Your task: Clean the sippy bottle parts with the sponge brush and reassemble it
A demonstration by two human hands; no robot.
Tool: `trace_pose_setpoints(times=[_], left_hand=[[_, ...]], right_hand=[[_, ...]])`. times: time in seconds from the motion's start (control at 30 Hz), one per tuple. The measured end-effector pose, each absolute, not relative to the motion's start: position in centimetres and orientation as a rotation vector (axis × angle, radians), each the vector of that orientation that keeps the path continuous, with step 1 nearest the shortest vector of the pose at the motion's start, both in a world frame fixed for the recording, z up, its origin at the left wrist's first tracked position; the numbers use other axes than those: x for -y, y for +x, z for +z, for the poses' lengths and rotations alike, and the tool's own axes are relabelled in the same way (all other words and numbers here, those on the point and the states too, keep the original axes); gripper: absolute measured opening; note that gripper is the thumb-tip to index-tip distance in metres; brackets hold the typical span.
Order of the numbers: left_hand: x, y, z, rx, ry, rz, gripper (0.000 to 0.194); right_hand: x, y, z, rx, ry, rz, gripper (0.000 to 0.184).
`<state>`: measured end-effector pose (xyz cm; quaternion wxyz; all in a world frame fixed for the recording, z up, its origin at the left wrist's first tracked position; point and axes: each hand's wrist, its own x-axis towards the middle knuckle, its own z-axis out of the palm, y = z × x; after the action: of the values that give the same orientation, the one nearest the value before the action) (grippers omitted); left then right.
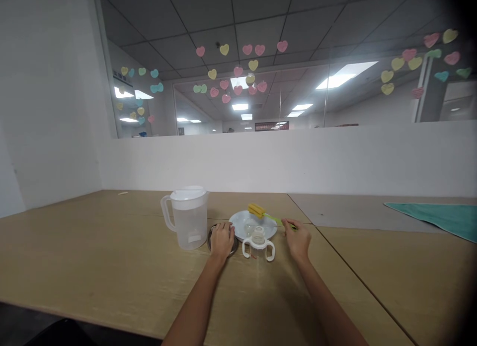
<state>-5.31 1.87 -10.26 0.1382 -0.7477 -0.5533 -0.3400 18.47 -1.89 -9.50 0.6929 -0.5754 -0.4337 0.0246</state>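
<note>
My right hand point(297, 239) grips the green handle of a bottle brush point(257, 210), its yellow sponge head over the far rim of a white plate point(238, 218). My left hand point(222, 239) lies over a round metal dish point(212, 244), covering most of it; its fingers are laid forward, their tips partly hidden. Between both hands, in front of the plate, stands a clear baby bottle point(258, 237) with two white curved handles. A clear, rounded piece point(249, 229) on the plate is hard to make out.
A translucent lidded pitcher point(190, 222) stands left of the dish, its handle to the left. At the far right lies a green cloth point(439, 217) on a grey table section. A small flat piece point(122, 193) lies at the back left. A white wall point(201, 162) borders the table behind.
</note>
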Motion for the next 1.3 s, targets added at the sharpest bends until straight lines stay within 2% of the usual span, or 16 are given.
trace_pose_setpoints(times=[0.17,0.6,1.1,1.3], left_hand=[[-1.8,-5.3,-10.3,1.556,-2.188,-0.977,0.031],[-1.9,-5.2,-10.3,1.538,-2.209,-0.953,0.031],[-1.8,-5.1,-10.2,1.566,-2.292,-0.959,0.034],[-1.9,-5.1,-10.3,1.545,-2.302,-0.997,0.034]], right_hand=[[2.4,18.2,-8.8,0.878,-1.221,0.240,0.045],[2.0,17.9,-8.7,0.794,-1.042,0.324,0.047],[1.6,17.3,-9.9,1.195,-1.239,0.296,0.052],[0.7,17.2,-11.0,1.352,-1.240,0.231,0.043]])
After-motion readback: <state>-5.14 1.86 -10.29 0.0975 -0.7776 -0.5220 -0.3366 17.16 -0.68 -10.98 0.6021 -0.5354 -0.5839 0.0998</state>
